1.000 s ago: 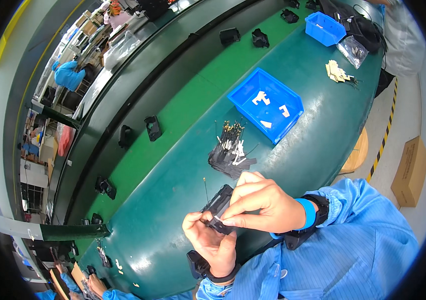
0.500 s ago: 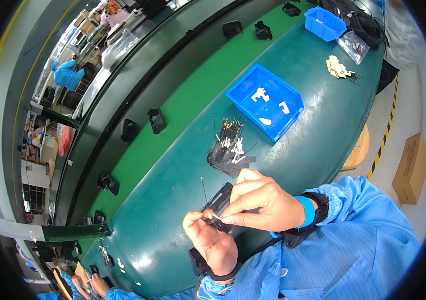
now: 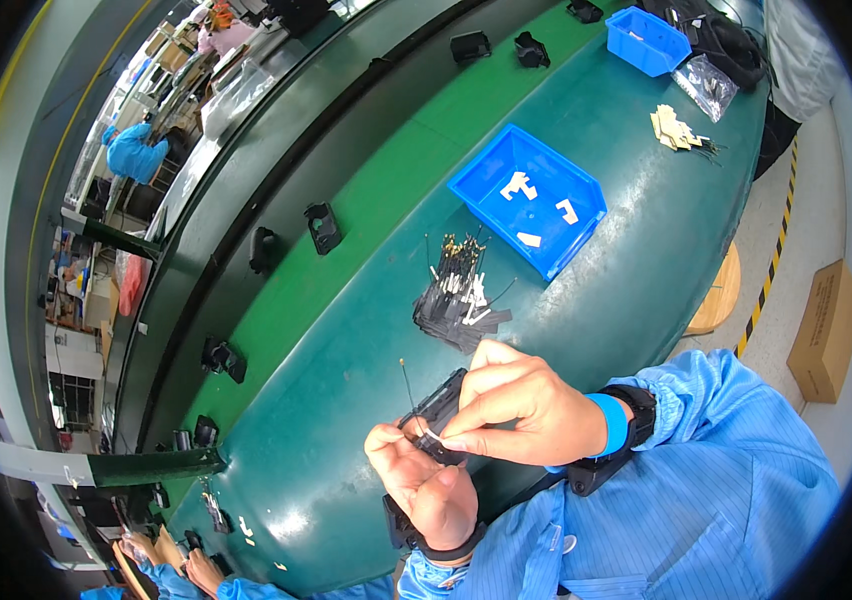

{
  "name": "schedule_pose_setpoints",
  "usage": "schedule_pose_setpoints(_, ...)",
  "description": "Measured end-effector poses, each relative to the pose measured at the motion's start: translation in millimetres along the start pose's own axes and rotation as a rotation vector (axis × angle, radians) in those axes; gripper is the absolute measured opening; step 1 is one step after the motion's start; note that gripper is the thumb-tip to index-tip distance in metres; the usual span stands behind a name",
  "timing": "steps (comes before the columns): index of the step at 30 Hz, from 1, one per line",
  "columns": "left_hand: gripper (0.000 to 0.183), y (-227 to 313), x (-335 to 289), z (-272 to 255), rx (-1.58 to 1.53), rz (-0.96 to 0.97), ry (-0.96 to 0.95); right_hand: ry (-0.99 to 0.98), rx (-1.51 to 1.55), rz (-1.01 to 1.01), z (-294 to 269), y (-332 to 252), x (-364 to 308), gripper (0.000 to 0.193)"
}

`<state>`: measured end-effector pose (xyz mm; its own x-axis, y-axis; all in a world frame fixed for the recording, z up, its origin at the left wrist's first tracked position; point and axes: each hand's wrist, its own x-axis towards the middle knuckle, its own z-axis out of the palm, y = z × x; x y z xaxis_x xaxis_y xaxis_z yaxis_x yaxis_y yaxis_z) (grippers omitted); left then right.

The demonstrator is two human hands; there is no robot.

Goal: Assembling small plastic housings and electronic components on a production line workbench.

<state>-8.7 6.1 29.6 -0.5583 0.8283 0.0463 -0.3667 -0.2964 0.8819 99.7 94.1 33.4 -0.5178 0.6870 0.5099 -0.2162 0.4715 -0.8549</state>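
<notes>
My left hand (image 3: 424, 495) is closed around a black plastic housing (image 3: 439, 402), tilted and held above the near edge of the green table. My right hand (image 3: 531, 405) pinches a small white strip (image 3: 430, 436) against the lower part of that housing. From beside my left fingertips a thin black cable (image 3: 407, 386) with a gold-coloured tip stands up. Just beyond my hands lies a bundle of black cables (image 3: 458, 300) with white tabs and gold-coloured ends. The inside of the housing is mostly covered by my fingers.
A blue bin (image 3: 556, 255) holding a few cream pieces stands past the bundle. Farther right are cream pieces with cables (image 3: 678, 130), a clear bag (image 3: 706, 90) and a smaller blue bin (image 3: 646, 45). Black housings (image 3: 323, 228) ride a green belt (image 3: 371, 195). A co-worker's hands (image 3: 201, 572) show lower left.
The black housings on the belt have shifted slightly up and to the right. My hands keep nearly the same pose on the housing and the white strip.
</notes>
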Motion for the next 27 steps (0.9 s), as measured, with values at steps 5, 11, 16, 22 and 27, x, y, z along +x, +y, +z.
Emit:
schedule_pose_setpoints(5,0.053,6.9,-0.1,3.4,-0.112,-0.065,-0.012,0.005,0.004,-0.019,1.3,1.0,-0.1,0.004)
schedule_pose_setpoints(11,0.051,6.5,0.2,8.6,-0.149,-0.044,0.002,0.017,0.009,-0.018,2.2,0.5,-0.1,0.004)
schedule_pose_setpoints(16,0.051,7.3,-0.6,12.1,-0.151,-0.038,0.021,0.027,0.017,-0.014,2.9,0.5,-0.7,0.004)
schedule_pose_setpoints(22,0.056,5.8,-2.3,5.6,-0.045,-0.03,-0.043,0.04,0.021,-0.02,3.8,0.7,-1.4,0.003)
schedule_pose_setpoints(27,0.054,6.0,-2.4,4.5,-0.069,-0.029,-0.06,0.05,0.021,-0.026,3.6,0.4,-1.3,0.004)
